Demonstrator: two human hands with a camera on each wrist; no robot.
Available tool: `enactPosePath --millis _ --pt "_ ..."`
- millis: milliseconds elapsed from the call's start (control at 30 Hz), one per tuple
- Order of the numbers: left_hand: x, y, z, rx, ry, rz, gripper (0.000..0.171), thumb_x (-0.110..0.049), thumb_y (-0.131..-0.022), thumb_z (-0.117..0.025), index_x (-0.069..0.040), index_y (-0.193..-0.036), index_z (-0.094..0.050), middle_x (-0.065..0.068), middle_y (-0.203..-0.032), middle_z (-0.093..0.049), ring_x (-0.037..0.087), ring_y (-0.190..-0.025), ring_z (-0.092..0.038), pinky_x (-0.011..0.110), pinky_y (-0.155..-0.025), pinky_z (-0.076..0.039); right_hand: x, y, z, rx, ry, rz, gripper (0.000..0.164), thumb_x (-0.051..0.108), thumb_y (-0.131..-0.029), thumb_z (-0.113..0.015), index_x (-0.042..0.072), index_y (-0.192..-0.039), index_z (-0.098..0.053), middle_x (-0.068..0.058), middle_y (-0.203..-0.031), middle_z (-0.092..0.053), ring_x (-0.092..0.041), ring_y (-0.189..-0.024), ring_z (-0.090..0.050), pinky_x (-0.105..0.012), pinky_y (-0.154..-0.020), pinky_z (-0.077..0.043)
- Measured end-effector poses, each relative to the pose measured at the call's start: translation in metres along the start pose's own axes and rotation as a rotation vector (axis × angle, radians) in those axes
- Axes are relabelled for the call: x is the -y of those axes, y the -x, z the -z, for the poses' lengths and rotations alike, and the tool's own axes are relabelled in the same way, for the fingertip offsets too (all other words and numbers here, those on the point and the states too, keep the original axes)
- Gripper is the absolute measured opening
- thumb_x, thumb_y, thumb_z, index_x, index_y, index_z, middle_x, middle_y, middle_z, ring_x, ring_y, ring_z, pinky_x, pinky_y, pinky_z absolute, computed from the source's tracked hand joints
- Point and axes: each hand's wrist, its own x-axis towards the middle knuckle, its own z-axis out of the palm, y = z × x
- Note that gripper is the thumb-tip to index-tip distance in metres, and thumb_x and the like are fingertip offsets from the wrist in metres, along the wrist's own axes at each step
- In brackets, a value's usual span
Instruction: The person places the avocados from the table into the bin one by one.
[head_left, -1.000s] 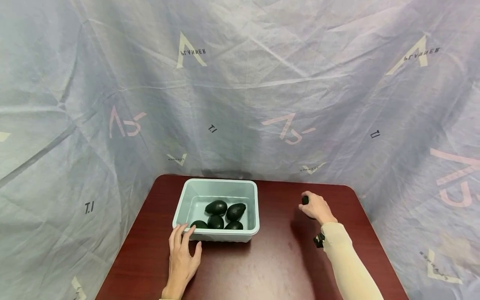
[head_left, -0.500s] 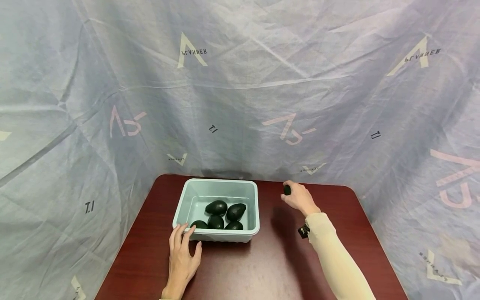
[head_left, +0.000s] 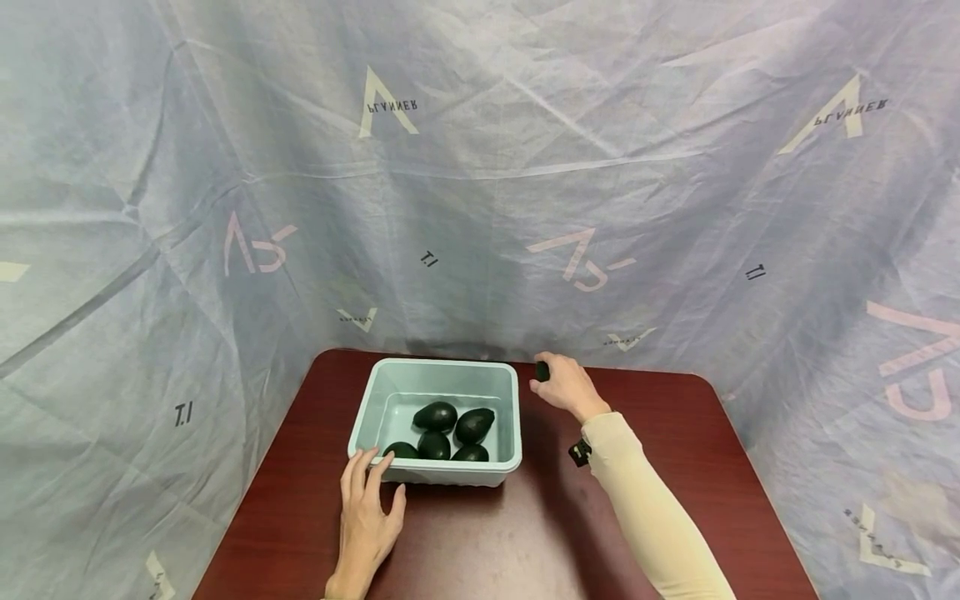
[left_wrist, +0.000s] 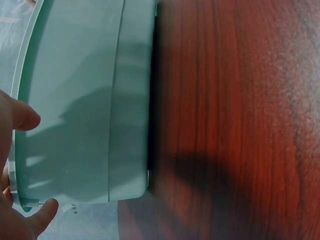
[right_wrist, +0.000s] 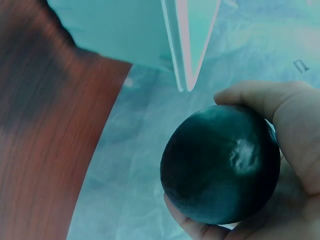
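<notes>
In the head view, my right hand (head_left: pixel 567 387) grips a dark green avocado (head_left: pixel 542 372) to the right of the pale green plastic bin (head_left: pixel 450 377). The right wrist view shows that avocado (right_wrist: pixel 220 165) between thumb and fingers, its stem scar facing the camera, near the bin's corner (right_wrist: pixel 181 60). Several more avocados (head_left: pixel 436 416) lie on the bin floor, mostly toward the front wall. My left hand (head_left: pixel 365 521) is at the bin's front left corner, its relaxed fingertips on the rim. In the left wrist view, its fingers (left_wrist: pixel 26 116) overlap the bin's outer wall (left_wrist: pixel 75 100).
The bin stands on a dark red wooden table (head_left: pixel 465 550), left of its middle and toward the back edge. Grey printed fabric (head_left: pixel 480 208) hangs close behind and at both sides of the table.
My right hand has carried the avocado leftward and slightly back, from the table's right side to near the bin. The left hand and the avocados in the bin have stayed put.
</notes>
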Motion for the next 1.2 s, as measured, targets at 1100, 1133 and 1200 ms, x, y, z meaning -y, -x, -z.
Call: enactPosePath --millis 1100,1133,1200 --pt "0.0 -0.001 -0.001 0.014 -0.011 -0.01 0.064 0.001 -0.074 -0.086 -0.006 -0.134 -0.069 0.026 -0.141 -0.06 0.047 -0.142 -0.043 0.011 -0.123 -0.012 0.098 -0.029 -0.063 0.184 0.011 0.276 0.054 0.026 -0.1 -0.074 0.011 -0.15 -0.06 -0.012 -0.144 -0.067 -0.032 -0.129 -0.066 -0.049 -0.106 -0.056" --pt "0.0 -0.001 -0.002 0.014 -0.01 -0.009 0.064 0.002 -0.073 -0.087 -0.006 -0.134 -0.07 0.026 -0.141 -0.06 0.047 -0.142 -0.043 0.011 -0.122 -0.013 0.1 -0.029 -0.065 0.191 0.016 0.288 0.053 0.026 -0.1 -0.074 0.012 -0.15 -0.06 -0.012 -0.145 -0.067 -0.032 -0.131 -0.066 -0.049 -0.108 -0.055" --pt "0.0 -0.001 -0.002 0.018 -0.017 -0.011 0.064 0.001 -0.073 -0.087 -0.006 -0.134 -0.07 0.024 -0.141 -0.06 0.047 -0.142 -0.043 0.012 -0.121 -0.015 0.104 -0.029 -0.068 0.196 0.028 0.305 0.053 0.027 -0.1 -0.075 0.012 -0.148 -0.061 -0.011 -0.145 -0.067 -0.032 -0.133 -0.065 -0.049 -0.111 -0.053"
